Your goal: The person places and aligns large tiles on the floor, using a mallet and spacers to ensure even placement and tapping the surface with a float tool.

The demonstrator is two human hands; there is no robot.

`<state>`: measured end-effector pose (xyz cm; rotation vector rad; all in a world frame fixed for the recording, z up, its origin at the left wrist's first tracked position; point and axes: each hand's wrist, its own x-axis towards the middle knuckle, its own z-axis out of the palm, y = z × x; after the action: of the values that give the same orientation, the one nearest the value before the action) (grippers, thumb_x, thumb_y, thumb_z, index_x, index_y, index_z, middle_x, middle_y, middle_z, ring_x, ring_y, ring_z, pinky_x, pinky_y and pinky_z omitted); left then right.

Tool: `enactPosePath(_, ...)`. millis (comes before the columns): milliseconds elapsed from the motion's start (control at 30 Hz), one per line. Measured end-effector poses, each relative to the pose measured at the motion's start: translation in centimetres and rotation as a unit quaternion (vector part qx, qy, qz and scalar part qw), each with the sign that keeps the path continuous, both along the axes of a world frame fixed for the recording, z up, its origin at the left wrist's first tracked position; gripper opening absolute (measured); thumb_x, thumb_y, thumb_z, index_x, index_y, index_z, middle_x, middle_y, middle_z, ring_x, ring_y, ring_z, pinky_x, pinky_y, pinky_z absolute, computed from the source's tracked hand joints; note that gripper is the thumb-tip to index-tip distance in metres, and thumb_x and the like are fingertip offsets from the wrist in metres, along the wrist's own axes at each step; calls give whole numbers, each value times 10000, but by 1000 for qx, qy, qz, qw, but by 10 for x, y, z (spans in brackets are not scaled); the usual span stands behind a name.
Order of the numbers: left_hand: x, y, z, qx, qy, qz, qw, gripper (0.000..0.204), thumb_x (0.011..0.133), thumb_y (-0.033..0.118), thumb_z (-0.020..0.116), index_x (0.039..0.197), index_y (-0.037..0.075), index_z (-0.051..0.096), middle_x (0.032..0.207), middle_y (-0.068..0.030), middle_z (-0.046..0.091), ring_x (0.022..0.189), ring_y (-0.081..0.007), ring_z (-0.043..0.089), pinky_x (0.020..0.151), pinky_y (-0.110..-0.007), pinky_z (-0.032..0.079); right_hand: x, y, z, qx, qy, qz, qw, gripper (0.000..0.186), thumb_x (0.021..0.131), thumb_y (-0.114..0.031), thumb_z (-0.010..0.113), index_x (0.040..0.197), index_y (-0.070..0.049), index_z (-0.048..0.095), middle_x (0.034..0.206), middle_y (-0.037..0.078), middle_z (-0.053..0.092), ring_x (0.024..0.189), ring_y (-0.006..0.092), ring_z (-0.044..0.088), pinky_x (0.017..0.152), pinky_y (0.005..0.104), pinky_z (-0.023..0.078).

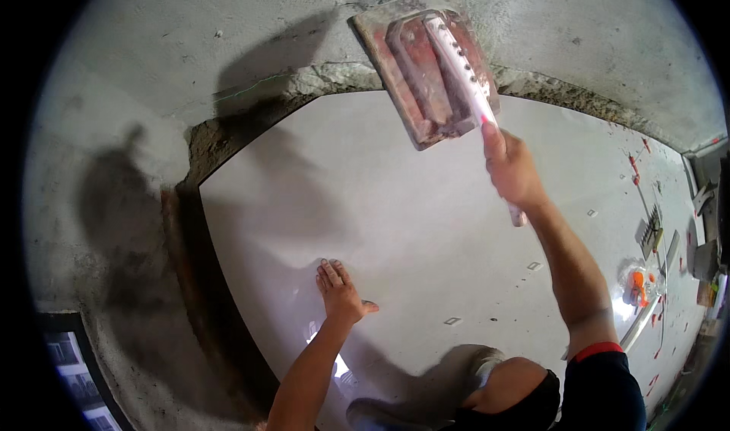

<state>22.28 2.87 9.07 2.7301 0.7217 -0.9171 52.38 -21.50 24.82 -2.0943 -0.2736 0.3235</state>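
My left hand (338, 294) lies palm down on a large pale glossy tile floor (395, 225), fingers outstretched and slightly apart. My right hand (509, 168) grips the long whitish handle of a flat rectangular tiling float (407, 73) with a worn reddish-grey, dusty pad. The float is held at the far edge of the tiles, over the rough gap by the bare wall, tilted with its handle pointing back toward me. Whether it touches anything is hard to tell.
A concrete wall (152, 66) borders the tiles, with a rough dark gap (205, 149). At right lie red levelling pieces (635, 172), a notched trowel (650, 229), a plastic bag with orange items (639, 283), strips and several small loose bits. A dark-framed window (76, 370) is at lower left.
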Motion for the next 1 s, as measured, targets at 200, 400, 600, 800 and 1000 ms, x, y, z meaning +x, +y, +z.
enactPosePath(200,2,-5,2,-5,-18,6,1000,1467,616,611,871,1544,-105,-11,1594,-384,-31,1510,-499,-22,1227,-561,10,-28,57,-75,-129,139,83,978,635,1023,-583,430,925,23,594,712,155,579,564,271,556,540,410,487)
enactPosePath(400,3,-3,11,9,-5,4,1000,1461,634,648,840,1551,-94,-22,1605,-368,-33,1517,-479,-26,1231,-543,-2,-6,80,-5,18,241,120,963,580,1018,-616,427,795,-85,496,626,5,451,441,108,416,381,301,355)
enactPosePath(600,0,-5,12,2,5,9,1000,1456,628,636,848,1552,-96,-7,1606,-367,-19,1518,-478,-7,1233,-542,6,-86,46,-41,-89,-26,113,989,694,1032,-614,362,846,18,581,675,133,577,644,236,595,622,384,468)
enactPosePath(800,0,-10,20,7,7,12,1000,1442,629,627,845,1557,-87,4,1611,-357,-6,1518,-478,18,1236,-534,26,-90,31,-38,-172,292,98,936,656,983,-678,412,801,-63,547,622,39,511,451,148,465,411,313,392)
enactPosePath(1000,-24,18,17,-3,11,-92,996,1375,665,582,846,1563,-76,39,1633,-305,11,1536,-414,39,1240,-524,46,-116,-6,14,1,107,115,988,618,1024,-628,385,731,-91,469,616,-29,445,482,75,396,432,279,342)
